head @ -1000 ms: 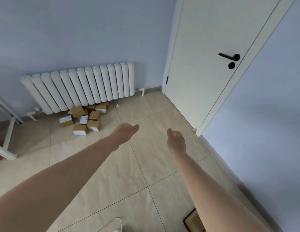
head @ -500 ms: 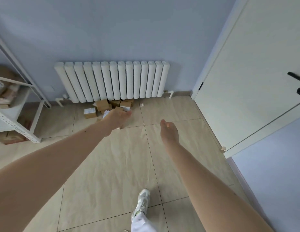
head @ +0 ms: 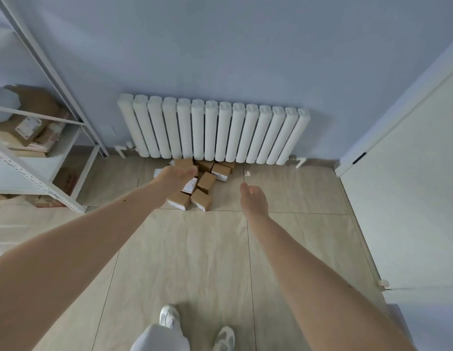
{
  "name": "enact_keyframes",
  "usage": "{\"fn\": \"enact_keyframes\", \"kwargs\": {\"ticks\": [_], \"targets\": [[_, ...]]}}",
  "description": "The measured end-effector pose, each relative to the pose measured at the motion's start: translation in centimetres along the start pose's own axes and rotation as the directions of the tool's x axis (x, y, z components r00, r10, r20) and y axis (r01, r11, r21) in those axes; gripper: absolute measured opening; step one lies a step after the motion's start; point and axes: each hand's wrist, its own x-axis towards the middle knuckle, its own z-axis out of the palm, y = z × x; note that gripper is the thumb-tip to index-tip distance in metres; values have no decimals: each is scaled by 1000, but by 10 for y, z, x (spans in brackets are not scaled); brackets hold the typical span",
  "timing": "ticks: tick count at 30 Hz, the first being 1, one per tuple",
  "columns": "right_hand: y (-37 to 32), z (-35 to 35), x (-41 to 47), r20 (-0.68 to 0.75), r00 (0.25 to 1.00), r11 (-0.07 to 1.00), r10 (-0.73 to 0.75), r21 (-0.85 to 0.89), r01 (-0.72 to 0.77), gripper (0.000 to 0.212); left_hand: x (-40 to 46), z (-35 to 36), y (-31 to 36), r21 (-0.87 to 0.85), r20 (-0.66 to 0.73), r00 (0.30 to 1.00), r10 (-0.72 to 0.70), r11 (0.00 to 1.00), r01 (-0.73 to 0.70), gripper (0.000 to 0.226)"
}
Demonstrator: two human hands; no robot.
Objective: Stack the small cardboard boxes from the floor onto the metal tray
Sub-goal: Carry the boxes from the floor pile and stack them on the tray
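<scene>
Facing a white radiator (head: 215, 133) on a blue wall, white shelf rack (head: 43, 158) at left with larger cartons. Heaped on the tiled floor (head: 184, 249) just below the radiator: small cardboard boxes (head: 206, 182), white labels too small to read. Left hand (head: 176, 177) outstretched over the heap, fingers straight, holding nothing. Right hand (head: 253, 198) beside the heap, fingers relaxed, empty.

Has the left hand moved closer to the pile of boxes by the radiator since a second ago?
Yes. The left hand has gone forward toward the radiator; it now overlaps the small cardboard boxes, where before it showed short of them.
</scene>
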Motion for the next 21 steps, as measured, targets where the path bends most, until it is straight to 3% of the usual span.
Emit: {"fn": "enact_keyframes", "kwargs": {"ticks": [5, 9, 12, 16, 21], "targets": [[-34, 45, 65, 37, 999, 1000, 10, 23, -10, 34, 79, -35, -7, -24, 7, 999, -47, 999, 47, 58], [-43, 90, 116, 25, 993, 991, 116, 57, -117, 36, 148, -60, -25, -67, 66, 980, -188, 979, 192, 45], [-49, 126, 159, 2, 986, 981, 167, 97, -167, 29, 208, -78, -37, -36, 104, 979, -177, 983, 181, 33], [-57, 163, 213, 0, 979, 970, 204, 133, -202, 39, 280, -87, -47, 19, 120, 979, -168, 986, 167, 34], [-43, 214, 276, 46, 973, 972, 226, 56, -228, 45, 366, -70, -88, 53, 151, 958, -242, 970, 237, 35]]}}
